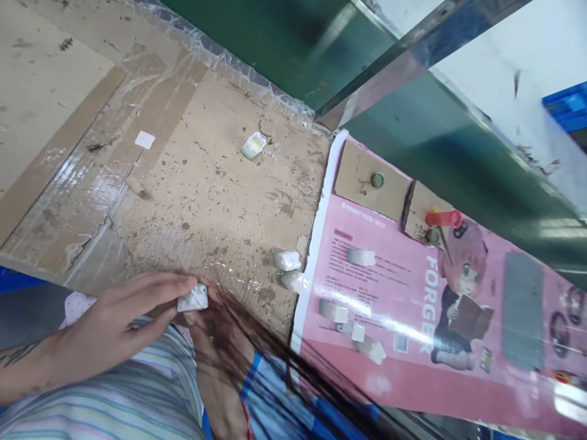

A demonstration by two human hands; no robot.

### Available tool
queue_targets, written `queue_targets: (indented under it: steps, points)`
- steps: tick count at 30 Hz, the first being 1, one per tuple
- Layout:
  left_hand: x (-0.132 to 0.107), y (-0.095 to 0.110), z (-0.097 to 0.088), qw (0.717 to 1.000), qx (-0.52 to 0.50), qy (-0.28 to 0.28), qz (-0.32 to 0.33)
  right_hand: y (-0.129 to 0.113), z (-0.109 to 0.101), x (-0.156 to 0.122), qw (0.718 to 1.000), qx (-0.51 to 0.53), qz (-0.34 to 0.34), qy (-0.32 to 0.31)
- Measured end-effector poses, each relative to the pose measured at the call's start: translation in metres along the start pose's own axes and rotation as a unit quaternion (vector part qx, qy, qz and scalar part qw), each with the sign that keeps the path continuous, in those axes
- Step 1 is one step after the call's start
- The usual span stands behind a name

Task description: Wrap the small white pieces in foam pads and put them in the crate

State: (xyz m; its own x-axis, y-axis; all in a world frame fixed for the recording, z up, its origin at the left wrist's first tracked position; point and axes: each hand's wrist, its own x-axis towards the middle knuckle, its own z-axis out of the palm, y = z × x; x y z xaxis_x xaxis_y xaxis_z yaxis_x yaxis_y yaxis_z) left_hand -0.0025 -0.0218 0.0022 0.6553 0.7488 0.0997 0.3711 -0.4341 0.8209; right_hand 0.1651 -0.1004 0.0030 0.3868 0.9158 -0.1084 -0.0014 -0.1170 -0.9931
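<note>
At the lower left of the frame the left hand (114,324) reaches in over a striped sleeve (137,397), its thumb and fingertips closed on a small white piece (193,299). The piece sits at the very tips of those fingers, at the near edge of the cardboard surface (206,201). Its long axis runs roughly across the frame, tilted a little upward to the right. Just below it the right hand (215,360) comes up from the bottom edge and touches the piece from underneath. Loose strands of dark hair (275,366) hang across this hand, so whether its fingers are pinching or only resting there cannot be told. The left hand clearly has the firmer hold of the two. Higher up on the cardboard lie a white label (145,139) and, right of it, a small green-and-yellow packet (254,145). Right of the hands, two more white pieces (287,260) rest side by side near the cardboard's edge. Past them a pink poster (413,305) carries several similar pieces, with a bottle cap (377,179) and a red object (444,218) along its upper edge. A green belt (458,159) and a metal rail (413,55) cross the upper right.
</note>
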Motion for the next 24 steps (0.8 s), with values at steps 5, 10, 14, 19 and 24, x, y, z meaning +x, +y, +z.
queue_targets:
  steps: [5, 10, 14, 19, 24]
  points:
    - [0.002, 0.013, 0.004, 0.989, -0.114, 0.058, -0.07, -0.004, -0.001, -0.002, 0.988, -0.106, -0.105, 0.033]
    - [0.001, 0.016, 0.009, 0.98, -0.157, 0.089, -0.083, -0.006, -0.001, -0.003, 0.984, -0.118, -0.131, 0.038]
    - [0.001, 0.021, 0.009, 0.975, -0.172, 0.107, -0.087, -0.002, -0.001, -0.008, 0.986, -0.086, -0.137, 0.045]
    - [0.008, 0.031, 0.006, 0.974, -0.167, 0.128, -0.079, 0.003, 0.0, -0.015, 0.989, -0.069, -0.124, 0.05]
    - [0.009, 0.033, 0.008, 0.969, -0.165, 0.156, -0.094, 0.002, 0.004, -0.015, 0.991, -0.078, -0.092, 0.048]
